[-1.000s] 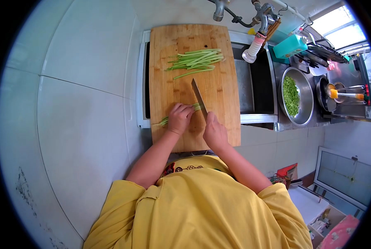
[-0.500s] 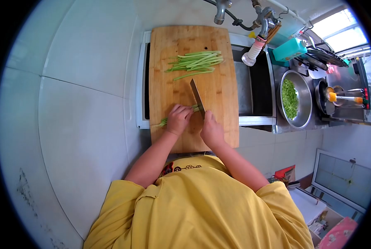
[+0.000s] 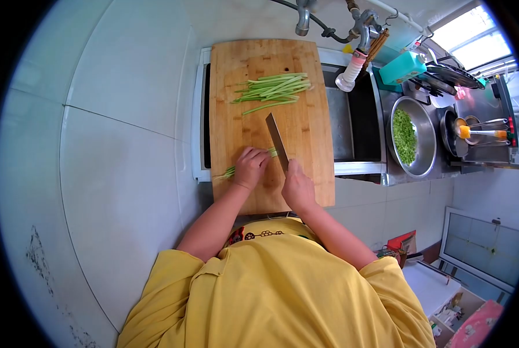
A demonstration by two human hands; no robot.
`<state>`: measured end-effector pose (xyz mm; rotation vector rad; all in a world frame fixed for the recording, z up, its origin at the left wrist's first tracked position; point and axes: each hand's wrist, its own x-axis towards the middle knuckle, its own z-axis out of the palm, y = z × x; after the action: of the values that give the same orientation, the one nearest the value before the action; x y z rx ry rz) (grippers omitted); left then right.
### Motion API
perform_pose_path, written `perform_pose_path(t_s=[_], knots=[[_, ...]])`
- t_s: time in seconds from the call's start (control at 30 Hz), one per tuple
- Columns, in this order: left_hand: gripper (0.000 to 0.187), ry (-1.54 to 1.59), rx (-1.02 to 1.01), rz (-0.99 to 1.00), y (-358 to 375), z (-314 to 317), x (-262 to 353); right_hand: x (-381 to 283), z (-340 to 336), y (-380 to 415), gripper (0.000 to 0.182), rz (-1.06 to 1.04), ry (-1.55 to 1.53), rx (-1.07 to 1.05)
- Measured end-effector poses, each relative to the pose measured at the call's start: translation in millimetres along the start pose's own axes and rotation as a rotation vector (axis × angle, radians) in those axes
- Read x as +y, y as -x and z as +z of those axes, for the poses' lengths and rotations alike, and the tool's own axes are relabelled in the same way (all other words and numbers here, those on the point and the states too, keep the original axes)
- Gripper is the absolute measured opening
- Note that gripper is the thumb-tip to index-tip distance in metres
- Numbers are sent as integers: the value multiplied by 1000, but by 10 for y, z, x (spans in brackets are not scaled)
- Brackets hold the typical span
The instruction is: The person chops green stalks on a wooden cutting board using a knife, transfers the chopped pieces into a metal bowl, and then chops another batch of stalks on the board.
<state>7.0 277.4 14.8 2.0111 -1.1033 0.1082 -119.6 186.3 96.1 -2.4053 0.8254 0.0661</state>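
Note:
On a wooden cutting board [image 3: 236,127], my left hand [image 3: 251,167] is closed over a small bunch of green stalks [image 3: 229,173]. Their ends stick out on both sides of the fingers. My right hand [image 3: 299,188] grips the handle of a kitchen knife [image 3: 277,141]. The blade stands beside the right-hand ends of the bunch, its tip pointing away from me. Farther up the board lies a loose pile of longer green stalks [image 3: 277,88], touched by neither hand.
The board rests across a sink [image 3: 342,124], under a faucet [image 3: 365,32] with a white-and-pink spout. To the right stands a steel bowl [image 3: 426,142] with chopped greens [image 3: 404,136]. A teal bottle [image 3: 403,68] and pans are behind it. A tiled wall [image 3: 120,156] borders the left.
Both hands stay in nearly the same place, holding the stalks and the knife. The knife blade has shifted very slightly, and the whole view has moved a little.

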Motion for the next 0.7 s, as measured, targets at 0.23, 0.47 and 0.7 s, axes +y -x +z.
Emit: perform_pose_path(t_s=[0.23, 0.47, 0.7], knots=[[9, -3, -5, 11, -10, -5, -7, -66, -22, -11, 28, 34, 41, -58], [5, -18, -23, 15, -9, 6, -36, -51, 133, -147, 34, 40, 72, -62], [10, -7, -25, 23, -13, -7, 0, -23, 85, -106, 37, 47, 71, -19]])
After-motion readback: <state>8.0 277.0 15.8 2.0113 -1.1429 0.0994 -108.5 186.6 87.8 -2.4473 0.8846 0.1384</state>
